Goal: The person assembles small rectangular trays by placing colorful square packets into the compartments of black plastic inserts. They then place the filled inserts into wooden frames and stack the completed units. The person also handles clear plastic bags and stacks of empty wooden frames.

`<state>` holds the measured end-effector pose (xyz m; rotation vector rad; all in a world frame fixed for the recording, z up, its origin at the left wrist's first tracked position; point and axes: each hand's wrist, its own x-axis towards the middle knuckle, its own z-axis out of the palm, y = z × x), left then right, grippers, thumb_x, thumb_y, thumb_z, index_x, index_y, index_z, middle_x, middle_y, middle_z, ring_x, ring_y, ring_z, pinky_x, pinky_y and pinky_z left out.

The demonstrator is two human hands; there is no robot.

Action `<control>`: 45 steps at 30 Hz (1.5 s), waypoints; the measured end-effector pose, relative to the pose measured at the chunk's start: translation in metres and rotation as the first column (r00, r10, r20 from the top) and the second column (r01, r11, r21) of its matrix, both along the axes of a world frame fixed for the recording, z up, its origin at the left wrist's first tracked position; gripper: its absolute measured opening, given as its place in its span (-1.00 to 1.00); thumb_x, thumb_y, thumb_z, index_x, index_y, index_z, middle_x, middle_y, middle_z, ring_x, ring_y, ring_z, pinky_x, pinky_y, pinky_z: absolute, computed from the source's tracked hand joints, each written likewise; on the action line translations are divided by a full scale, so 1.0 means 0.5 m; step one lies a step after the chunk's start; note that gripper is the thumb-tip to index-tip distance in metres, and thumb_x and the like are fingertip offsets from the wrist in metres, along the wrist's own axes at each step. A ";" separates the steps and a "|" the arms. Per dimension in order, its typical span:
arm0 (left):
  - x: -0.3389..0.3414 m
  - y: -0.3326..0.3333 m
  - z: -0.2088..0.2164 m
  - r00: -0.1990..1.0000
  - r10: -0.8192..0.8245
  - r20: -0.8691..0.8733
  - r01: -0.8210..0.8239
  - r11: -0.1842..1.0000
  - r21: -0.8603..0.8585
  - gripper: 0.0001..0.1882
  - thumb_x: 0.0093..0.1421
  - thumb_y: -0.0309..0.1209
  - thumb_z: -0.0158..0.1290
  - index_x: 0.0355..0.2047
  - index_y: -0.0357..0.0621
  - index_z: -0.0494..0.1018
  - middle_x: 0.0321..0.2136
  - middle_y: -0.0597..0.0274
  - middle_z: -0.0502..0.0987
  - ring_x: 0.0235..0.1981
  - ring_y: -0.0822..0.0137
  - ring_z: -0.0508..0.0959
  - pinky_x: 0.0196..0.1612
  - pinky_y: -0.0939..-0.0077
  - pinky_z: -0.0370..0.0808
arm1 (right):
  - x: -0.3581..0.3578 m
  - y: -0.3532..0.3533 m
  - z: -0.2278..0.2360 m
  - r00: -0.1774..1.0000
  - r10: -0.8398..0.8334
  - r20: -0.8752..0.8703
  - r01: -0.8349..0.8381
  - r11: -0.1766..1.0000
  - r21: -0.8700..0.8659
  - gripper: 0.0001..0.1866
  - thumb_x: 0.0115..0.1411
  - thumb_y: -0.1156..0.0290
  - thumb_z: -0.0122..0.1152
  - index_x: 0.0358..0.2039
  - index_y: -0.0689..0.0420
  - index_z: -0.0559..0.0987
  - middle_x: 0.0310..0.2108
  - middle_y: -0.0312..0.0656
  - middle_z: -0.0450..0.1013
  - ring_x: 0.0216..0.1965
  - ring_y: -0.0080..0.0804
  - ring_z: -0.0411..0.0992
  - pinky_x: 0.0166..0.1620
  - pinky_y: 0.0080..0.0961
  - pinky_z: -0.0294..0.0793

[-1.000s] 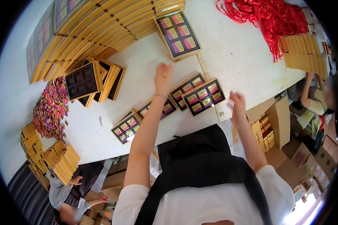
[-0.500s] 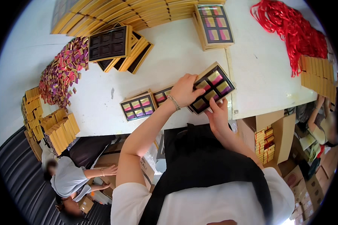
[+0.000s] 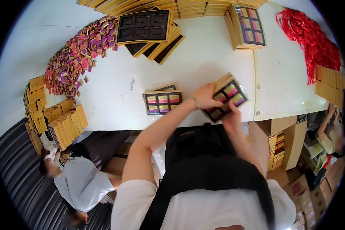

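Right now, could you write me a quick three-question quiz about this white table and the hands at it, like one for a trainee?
1. True or false: the left hand alone touches the held, gold-edged, black rectangular tray.
2. Fill in: the small pink, purple and gold pieces lie heaped toward the white tabletop's ____ end.
3. Choose: the glossy, tangled ribbons are (a) blue, (b) red, (c) green.

Key: 1. False; the right hand touches it too. 2. Left. 3. (b).
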<state>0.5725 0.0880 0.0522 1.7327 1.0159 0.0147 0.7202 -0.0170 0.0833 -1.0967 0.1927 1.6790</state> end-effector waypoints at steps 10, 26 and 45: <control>-0.334 0.102 0.159 0.892 -0.383 -0.240 0.326 0.913 -0.247 -0.15 -0.14 0.02 0.25 0.08 -0.22 0.28 0.00 -0.17 0.38 0.10 -0.05 0.33 0.13 0.22 0.29 | -0.292 -0.039 0.099 0.901 0.119 -0.417 -0.185 0.975 -0.123 -0.47 0.21 0.16 0.19 0.15 -0.04 0.30 0.13 -0.32 0.28 0.21 -0.34 0.15 0.28 -0.02 0.02; -0.486 0.007 0.003 0.926 0.333 0.176 -0.086 0.641 -0.763 0.16 -0.06 -0.07 0.31 0.36 -0.14 -0.20 0.29 0.04 0.07 0.32 0.19 0.06 0.31 0.32 0.06 | -0.322 -0.021 -0.163 0.791 0.467 0.395 -0.581 0.776 0.246 0.16 0.15 -0.41 -0.20 0.35 0.21 -0.42 0.40 -0.04 -0.24 0.40 -0.22 -0.26 0.37 -0.32 -0.21; 0.303 0.374 0.367 0.630 0.662 0.405 -0.140 0.610 -0.780 -0.19 0.09 0.11 0.09 0.25 0.02 0.14 0.19 0.05 0.25 0.23 -0.08 0.19 0.06 -0.45 0.17 | 0.369 0.571 0.288 0.883 0.395 0.255 -0.460 0.839 0.291 -0.36 0.34 -0.15 -0.22 0.24 0.05 0.28 0.15 -0.17 0.35 0.11 -0.36 0.39 0.14 -0.31 0.42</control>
